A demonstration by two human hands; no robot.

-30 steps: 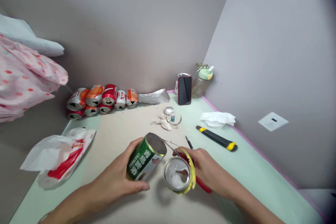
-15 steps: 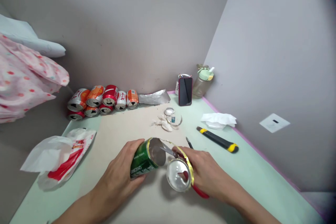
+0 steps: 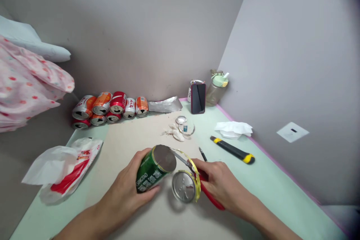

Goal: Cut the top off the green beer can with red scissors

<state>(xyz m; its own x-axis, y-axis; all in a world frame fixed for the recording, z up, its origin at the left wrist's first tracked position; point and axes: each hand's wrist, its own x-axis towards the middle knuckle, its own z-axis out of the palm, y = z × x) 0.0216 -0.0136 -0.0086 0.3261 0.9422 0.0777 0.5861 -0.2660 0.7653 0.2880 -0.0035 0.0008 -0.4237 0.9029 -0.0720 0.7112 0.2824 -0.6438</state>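
Observation:
My left hand (image 3: 128,182) is wrapped round a green beer can (image 3: 150,170), tilted so that its cut-open end faces right. In my right hand (image 3: 218,180) are red-handled scissors (image 3: 210,197), their blades at the can's upper rim. A thin yellow-edged strip (image 3: 198,180) curls from that rim past the blades. At the strip's lower part hangs the silver can lid (image 3: 184,186), above the beige board (image 3: 120,221). How far the blades are apart is hard to make out.
Several empty drink cans (image 3: 118,103) are stacked along the wall, beside a flattened metal sheet (image 3: 165,105). A utility knife (image 3: 233,150), pen (image 3: 202,153) and tissue (image 3: 234,129) lie right. A phone (image 3: 198,98) stands before a bottle (image 3: 216,88). Left lies a tissue pack (image 3: 75,165).
The green can has turned in my left hand, bringing more of its lettering into view. The hanging lid has swung left and rotated, its opening no longer showing. The scissors stay at the rim.

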